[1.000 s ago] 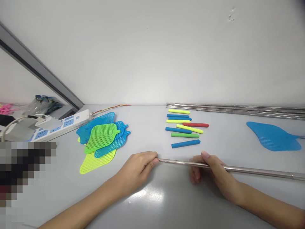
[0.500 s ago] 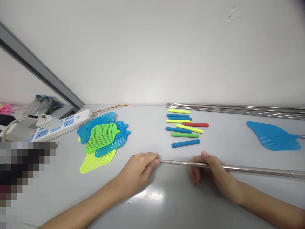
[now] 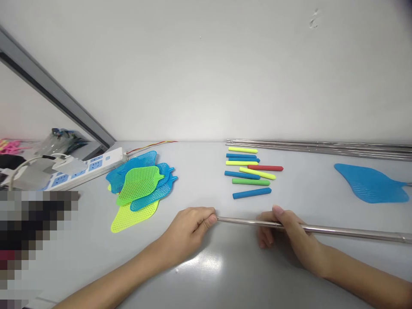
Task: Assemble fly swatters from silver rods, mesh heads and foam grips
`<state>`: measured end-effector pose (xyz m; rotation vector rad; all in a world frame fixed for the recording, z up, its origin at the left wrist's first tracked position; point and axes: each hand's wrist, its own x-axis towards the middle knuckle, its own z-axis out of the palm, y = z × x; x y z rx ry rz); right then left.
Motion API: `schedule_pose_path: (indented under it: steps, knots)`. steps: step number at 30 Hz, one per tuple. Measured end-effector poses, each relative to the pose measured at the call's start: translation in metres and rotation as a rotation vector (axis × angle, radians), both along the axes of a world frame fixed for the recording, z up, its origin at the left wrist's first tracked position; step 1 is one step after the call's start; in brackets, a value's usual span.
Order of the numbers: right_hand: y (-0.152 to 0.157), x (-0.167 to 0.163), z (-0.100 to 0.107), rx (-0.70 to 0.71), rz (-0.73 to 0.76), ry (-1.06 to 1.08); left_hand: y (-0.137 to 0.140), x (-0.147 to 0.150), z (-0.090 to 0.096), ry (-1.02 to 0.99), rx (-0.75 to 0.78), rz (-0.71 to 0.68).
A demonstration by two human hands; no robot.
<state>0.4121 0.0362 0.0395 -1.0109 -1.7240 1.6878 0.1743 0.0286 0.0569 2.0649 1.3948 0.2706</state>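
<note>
A thin metal telescopic rod [image 3: 347,232] lies level across the front of me, running out of view at the right. My left hand [image 3: 195,225] is closed on its narrow left end, hiding the tip. Farther right, my right hand [image 3: 289,231] holds the rod between thumb and fingers where it gets thicker. Beyond my hands lie several coloured handle sleeves, with a blue sleeve [image 3: 252,193] nearest, a green sleeve [image 3: 251,182] behind it and a red sleeve [image 3: 265,168] farther back.
Perforated fly-swatter heads, a green one [image 3: 140,185] on top, are piled at left by a white power strip [image 3: 107,161]. Metal rods [image 3: 289,146] lie along the wall. A blue swatter head [image 3: 370,184] on a rod sits at right. A pixelated patch covers the lower left.
Both hands keep their hold on the rod in nearly the same place. The whole view has shifted very slightly; nothing on the table has visibly moved.
</note>
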Motion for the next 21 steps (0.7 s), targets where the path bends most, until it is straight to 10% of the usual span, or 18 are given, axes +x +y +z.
schedule_pose_path:
  steps: [21]
  knots:
    - [-0.013, 0.004, 0.007, 0.093, -0.094, -0.402, -0.002, -0.002, 0.004, -0.114, -0.184, -0.026]
